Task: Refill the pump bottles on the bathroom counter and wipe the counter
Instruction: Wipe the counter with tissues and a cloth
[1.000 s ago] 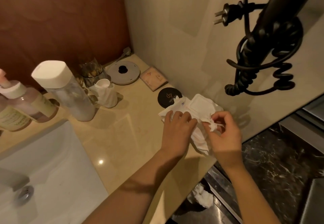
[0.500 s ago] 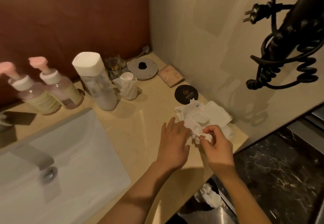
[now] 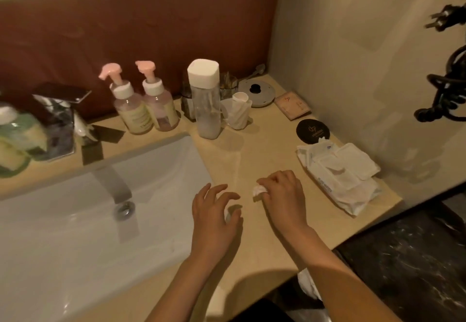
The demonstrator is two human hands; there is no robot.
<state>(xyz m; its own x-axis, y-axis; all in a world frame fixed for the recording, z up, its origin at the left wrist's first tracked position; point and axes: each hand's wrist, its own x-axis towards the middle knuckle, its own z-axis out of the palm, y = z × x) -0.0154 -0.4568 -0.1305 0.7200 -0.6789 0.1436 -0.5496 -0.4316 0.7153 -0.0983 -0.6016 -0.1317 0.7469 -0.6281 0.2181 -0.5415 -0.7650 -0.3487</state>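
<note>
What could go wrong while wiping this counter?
The right hand grips only a small balled wipe, so it may smear more than clean the counter. A wide sweep could topple the tall white-capped bottle. The open wipe pack lies near the counter's front edge and might get knocked off.

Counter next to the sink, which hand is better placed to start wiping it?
Right, probably. The right hand grips the balled wipe low over the counter; the left hand hovers beside it, fingers spread, seemingly empty.

Blurred, unreadable print on pump bottles (image 3: 137, 117)
</note>
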